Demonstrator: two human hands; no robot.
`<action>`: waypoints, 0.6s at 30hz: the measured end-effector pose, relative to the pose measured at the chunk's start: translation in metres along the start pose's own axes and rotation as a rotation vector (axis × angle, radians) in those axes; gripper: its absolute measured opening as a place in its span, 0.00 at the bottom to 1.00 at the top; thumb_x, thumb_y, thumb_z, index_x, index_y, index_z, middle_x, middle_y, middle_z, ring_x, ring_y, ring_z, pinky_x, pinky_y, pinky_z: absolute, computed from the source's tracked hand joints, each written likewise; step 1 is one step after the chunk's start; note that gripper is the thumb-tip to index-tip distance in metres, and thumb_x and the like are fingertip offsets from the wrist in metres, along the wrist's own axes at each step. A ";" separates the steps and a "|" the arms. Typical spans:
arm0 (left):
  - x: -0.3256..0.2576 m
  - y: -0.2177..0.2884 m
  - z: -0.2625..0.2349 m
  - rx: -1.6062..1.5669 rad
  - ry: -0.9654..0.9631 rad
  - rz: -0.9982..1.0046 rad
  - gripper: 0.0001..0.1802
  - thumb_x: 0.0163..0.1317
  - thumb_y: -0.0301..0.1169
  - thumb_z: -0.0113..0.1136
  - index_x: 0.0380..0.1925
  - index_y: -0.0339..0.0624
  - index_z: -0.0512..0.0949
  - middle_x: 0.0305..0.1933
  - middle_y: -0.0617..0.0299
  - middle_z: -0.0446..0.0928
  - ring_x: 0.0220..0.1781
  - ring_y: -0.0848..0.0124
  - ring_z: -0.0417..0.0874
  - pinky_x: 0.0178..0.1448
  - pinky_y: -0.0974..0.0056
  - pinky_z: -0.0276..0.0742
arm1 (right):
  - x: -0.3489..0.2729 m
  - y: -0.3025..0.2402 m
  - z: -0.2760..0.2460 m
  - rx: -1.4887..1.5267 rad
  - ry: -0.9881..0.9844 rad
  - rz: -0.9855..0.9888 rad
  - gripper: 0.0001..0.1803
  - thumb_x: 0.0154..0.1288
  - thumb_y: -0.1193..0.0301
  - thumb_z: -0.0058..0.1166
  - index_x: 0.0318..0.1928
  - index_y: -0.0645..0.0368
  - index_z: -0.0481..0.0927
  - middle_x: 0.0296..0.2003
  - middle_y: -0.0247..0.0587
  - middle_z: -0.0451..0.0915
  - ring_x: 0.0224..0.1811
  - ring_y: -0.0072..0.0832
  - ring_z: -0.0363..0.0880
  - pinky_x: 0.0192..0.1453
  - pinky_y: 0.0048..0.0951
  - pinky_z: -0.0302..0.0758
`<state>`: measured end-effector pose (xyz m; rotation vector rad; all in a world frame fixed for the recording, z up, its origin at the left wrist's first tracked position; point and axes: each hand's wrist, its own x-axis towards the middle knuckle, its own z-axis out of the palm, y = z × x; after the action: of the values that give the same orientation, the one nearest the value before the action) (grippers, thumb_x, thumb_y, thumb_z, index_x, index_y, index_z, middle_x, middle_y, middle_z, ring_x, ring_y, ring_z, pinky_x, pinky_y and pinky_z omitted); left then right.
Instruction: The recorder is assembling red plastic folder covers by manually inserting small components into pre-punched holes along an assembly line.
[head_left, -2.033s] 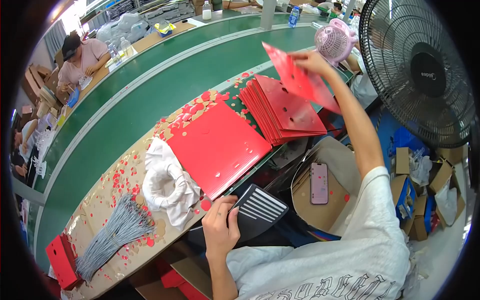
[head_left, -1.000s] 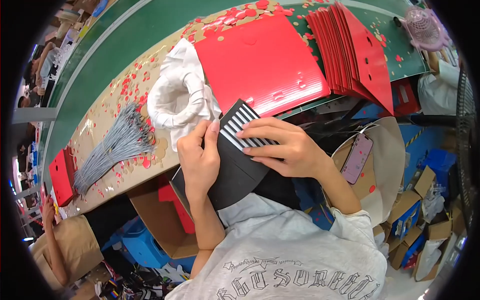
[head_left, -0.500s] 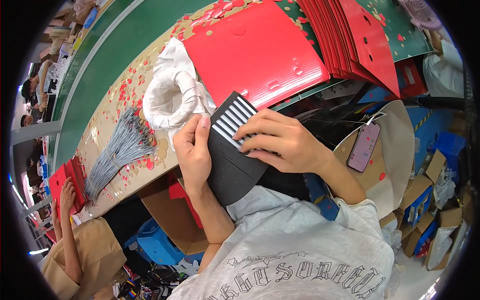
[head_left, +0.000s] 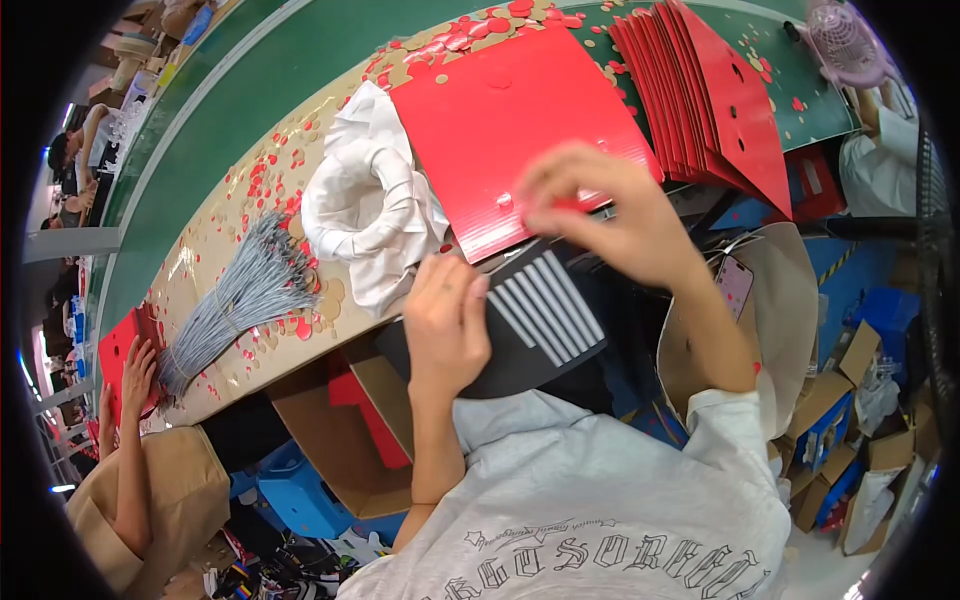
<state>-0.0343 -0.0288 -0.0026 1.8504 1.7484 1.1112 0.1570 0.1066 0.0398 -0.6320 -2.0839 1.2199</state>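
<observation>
A black sheet with several white strips on its face lies over my lap. My left hand is in front of the sheet, its thumb and fingers pressed together; anything small between them does not show. Raised to the right, my right hand is apart from the black sheet and smeared by motion, its fingers curled over the near part of a flat red panel. Whether it pinches something cannot be made out. A ring wrapped in white cloth lies left of the panel.
Grey wire ties lie in a bundle on the bench among red and tan discs. Folded red panels stand at the far right. An open cardboard box sits below the bench edge; a phone rests at the right. A co-worker's hand is at the left.
My right hand has left the black sheet and moved up and right. The sheet has turned and come lower, its white strips now right of my left hand, which has also moved right and down.
</observation>
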 end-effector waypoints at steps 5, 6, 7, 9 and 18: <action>0.012 0.013 0.027 0.070 0.083 0.090 0.06 0.65 0.21 0.54 0.32 0.26 0.76 0.68 0.39 0.70 0.75 0.39 0.63 0.75 0.43 0.60 | 0.060 0.048 0.002 -0.209 -0.164 -0.098 0.04 0.62 0.76 0.63 0.36 0.64 0.85 0.49 0.43 0.84 0.47 0.32 0.84 0.53 0.31 0.78; 0.014 0.010 0.033 0.111 0.085 0.097 0.06 0.65 0.21 0.54 0.32 0.26 0.76 0.69 0.39 0.70 0.76 0.41 0.64 0.76 0.42 0.59 | 0.064 0.057 0.005 -0.197 -0.196 -0.053 0.05 0.62 0.75 0.63 0.36 0.64 0.85 0.50 0.42 0.84 0.47 0.32 0.84 0.54 0.31 0.78; 0.016 0.009 0.036 0.134 0.063 0.120 0.05 0.64 0.21 0.56 0.31 0.26 0.76 0.68 0.38 0.70 0.74 0.41 0.66 0.75 0.41 0.60 | 0.069 0.060 0.007 -0.184 -0.231 -0.014 0.05 0.62 0.75 0.63 0.36 0.64 0.85 0.50 0.42 0.84 0.47 0.32 0.84 0.54 0.31 0.78; 0.014 0.008 0.034 0.101 0.024 0.170 0.05 0.62 0.21 0.58 0.30 0.26 0.76 0.64 0.38 0.73 0.71 0.43 0.71 0.74 0.39 0.62 | 0.070 0.062 0.008 -0.164 -0.239 0.007 0.05 0.62 0.74 0.63 0.36 0.64 0.85 0.51 0.40 0.84 0.47 0.32 0.84 0.54 0.31 0.78; 0.009 0.009 0.040 0.086 0.093 0.082 0.06 0.64 0.19 0.54 0.35 0.23 0.76 0.65 0.41 0.74 0.71 0.42 0.70 0.70 0.47 0.68 | 0.071 0.057 0.010 -0.219 -0.282 0.028 0.05 0.62 0.74 0.64 0.35 0.63 0.85 0.53 0.39 0.81 0.51 0.32 0.82 0.58 0.33 0.76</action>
<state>0.0003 -0.0116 -0.0182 1.9671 1.8123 1.1876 0.1067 0.1747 0.0054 -0.6166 -2.4764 1.1602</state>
